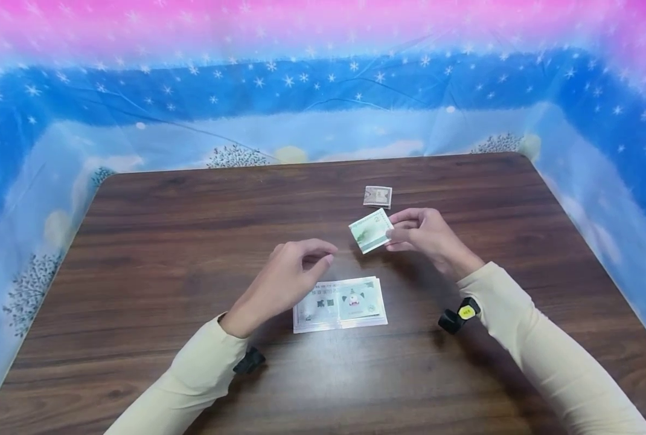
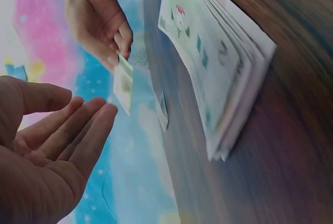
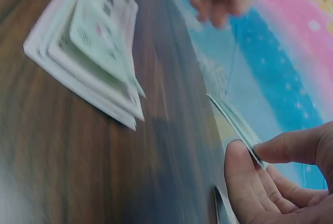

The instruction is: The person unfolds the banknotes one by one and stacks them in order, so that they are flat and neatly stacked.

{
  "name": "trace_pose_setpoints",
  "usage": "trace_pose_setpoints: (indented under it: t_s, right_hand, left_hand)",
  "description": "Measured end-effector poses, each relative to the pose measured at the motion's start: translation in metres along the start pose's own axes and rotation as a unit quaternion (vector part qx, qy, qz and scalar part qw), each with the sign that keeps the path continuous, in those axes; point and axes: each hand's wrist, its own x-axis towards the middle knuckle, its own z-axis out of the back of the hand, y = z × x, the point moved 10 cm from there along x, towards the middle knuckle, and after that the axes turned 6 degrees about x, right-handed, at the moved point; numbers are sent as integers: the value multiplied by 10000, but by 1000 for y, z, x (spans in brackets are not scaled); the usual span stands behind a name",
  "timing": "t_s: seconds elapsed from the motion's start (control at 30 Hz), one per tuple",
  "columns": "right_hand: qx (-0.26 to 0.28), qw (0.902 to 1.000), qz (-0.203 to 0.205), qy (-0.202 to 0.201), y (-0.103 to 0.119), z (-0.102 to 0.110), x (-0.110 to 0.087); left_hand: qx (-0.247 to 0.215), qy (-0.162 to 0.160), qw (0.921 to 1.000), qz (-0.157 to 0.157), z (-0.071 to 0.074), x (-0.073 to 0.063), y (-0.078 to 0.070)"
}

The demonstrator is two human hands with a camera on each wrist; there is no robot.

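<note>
My right hand [image 1: 428, 238] pinches a folded green-and-white banknote [image 1: 370, 231] between thumb and fingers, above the table. In the right wrist view that banknote [image 3: 237, 122] appears almost edge-on. My left hand [image 1: 285, 278] hovers over the left end of a stack of banknotes [image 1: 350, 305], its fingers loosely bent and holding nothing. The left wrist view shows a gap between the left thumb and fingertips, with the stack [image 2: 203, 52] beside them. Several notes make up the stack, lying a little unevenly, with creases across the middle. My left hand hides part of its upper left.
A small folded brownish banknote [image 1: 378, 197] lies farther back on the dark wood table [image 1: 192, 211], just beyond the right hand. Patterned blue and pink cloth [image 1: 301, 84] hangs around the table's back and sides. Each wrist wears a black strap device [image 1: 456, 317].
</note>
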Motion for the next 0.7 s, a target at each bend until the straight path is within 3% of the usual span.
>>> trace_pose_setpoints:
  t_s: [0.3, 0.7]
  right_hand:
    - [328, 9984, 150, 427, -2, -35, -12]
    - [386, 9947, 528, 790, 11, -69, -29]
  left_hand:
    - [5, 277, 9996, -56, -14, 3, -11]
    - [-64, 194, 9998, 56, -13, 3, -8]
